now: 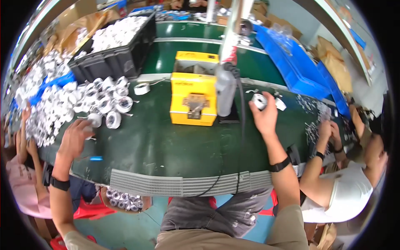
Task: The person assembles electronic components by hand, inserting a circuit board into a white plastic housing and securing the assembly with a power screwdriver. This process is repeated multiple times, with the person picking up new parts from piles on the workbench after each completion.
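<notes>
The right hand (266,116) pinches a white cylindrical fitting (259,101) between thumb and fingers, its round end turned upward, raised over the green work table (146,146). A small white piece (280,104) lies just beyond that hand, to its right. The left hand (75,138) is well apart from it, palm down with fingers bent, at the near edge of a heap of white cylindrical fittings (89,98). Its fingertips meet one white cylinder (95,120); whether they grip it or only touch it, I cannot tell. A short blue strip (96,158) lies on the table, nearer the body than that hand.

Between the hands, farther from the body, stands a yellow box-shaped device (193,100) with a metal bracket (196,106) on its front, and a grey upright unit (225,91) just to its right. Beyond the heap, a black crate (112,62) is piled with white parts (118,33). At the right, a co-worker's hands (329,131) come together beside scattered small parts (312,133), near a blue tray (291,68).
</notes>
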Action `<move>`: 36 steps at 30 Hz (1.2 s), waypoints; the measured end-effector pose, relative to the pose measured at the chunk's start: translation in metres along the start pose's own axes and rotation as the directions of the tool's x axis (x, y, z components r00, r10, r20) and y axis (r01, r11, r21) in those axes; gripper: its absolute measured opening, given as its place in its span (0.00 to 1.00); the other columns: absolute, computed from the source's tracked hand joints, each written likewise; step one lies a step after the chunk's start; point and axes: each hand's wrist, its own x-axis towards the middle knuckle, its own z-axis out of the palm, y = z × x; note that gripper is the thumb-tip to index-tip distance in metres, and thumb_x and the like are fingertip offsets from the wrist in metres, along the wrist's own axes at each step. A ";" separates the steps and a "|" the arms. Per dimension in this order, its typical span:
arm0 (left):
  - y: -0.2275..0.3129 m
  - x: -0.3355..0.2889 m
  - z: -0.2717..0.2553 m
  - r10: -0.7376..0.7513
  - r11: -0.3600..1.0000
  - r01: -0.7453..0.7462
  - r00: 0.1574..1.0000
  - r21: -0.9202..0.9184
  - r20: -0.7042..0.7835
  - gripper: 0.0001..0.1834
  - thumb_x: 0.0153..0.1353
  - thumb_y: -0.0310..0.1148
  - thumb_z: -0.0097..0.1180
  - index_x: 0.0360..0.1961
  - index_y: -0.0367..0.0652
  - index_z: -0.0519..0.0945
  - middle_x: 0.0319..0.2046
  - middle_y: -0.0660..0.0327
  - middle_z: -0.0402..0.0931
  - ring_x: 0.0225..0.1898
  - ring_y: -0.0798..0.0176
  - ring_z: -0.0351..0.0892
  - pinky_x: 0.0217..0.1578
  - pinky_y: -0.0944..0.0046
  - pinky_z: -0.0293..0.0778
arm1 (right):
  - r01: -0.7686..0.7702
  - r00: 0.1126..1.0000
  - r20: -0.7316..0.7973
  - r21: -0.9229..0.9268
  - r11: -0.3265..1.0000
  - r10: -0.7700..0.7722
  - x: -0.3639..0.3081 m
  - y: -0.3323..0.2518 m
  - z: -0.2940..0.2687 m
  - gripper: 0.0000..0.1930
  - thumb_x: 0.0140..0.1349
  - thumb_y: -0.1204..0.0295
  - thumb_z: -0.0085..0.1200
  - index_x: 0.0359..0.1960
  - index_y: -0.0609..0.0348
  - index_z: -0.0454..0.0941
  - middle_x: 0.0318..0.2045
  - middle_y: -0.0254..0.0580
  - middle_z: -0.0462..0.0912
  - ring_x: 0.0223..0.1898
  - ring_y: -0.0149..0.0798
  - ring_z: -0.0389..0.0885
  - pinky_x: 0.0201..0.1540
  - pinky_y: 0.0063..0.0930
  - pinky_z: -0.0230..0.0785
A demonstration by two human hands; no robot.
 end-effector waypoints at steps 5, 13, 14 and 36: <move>0.033 0.025 -0.002 0.061 0.998 -0.055 0.986 0.042 -0.156 0.22 0.34 0.19 0.55 0.37 0.41 0.83 0.51 0.51 0.72 0.56 0.45 0.67 0.54 0.52 0.68 | 0.031 0.999 -0.025 0.017 0.999 -0.031 -0.018 -0.046 -0.025 0.28 0.50 0.67 0.67 0.51 0.61 0.69 0.44 0.50 0.76 0.45 0.50 0.76 0.49 0.37 0.68; 0.221 0.060 0.001 0.150 -0.103 -0.157 0.974 -0.982 -0.171 0.32 0.66 0.34 0.53 0.67 0.38 0.57 0.62 0.52 0.64 0.57 0.61 0.71 0.56 0.61 0.70 | 0.041 0.940 0.255 0.574 0.818 -0.225 -0.099 -0.134 -0.045 0.27 0.45 0.64 0.73 0.36 0.58 0.64 0.39 0.43 0.74 0.40 0.38 0.74 0.45 0.31 0.67; 0.239 0.069 0.010 0.188 -0.283 -0.095 0.970 -0.955 -0.153 0.31 0.68 0.33 0.49 0.69 0.38 0.54 0.63 0.53 0.62 0.59 0.63 0.68 0.56 0.63 0.68 | 0.065 0.922 0.276 0.578 0.814 -0.270 -0.102 -0.149 -0.046 0.29 0.39 0.64 0.76 0.35 0.57 0.65 0.39 0.47 0.74 0.39 0.47 0.75 0.42 0.35 0.69; 0.234 0.118 0.018 0.273 -0.218 -0.147 0.940 -0.965 -0.205 0.26 0.65 0.31 0.51 0.63 0.42 0.59 0.48 0.59 0.71 0.48 0.65 0.72 0.47 0.65 0.71 | -0.658 0.651 0.739 0.663 0.356 -0.174 -0.069 -0.108 -0.016 0.06 0.63 0.75 0.55 0.34 0.67 0.79 0.30 0.39 0.79 0.30 0.29 0.76 0.35 0.20 0.66</move>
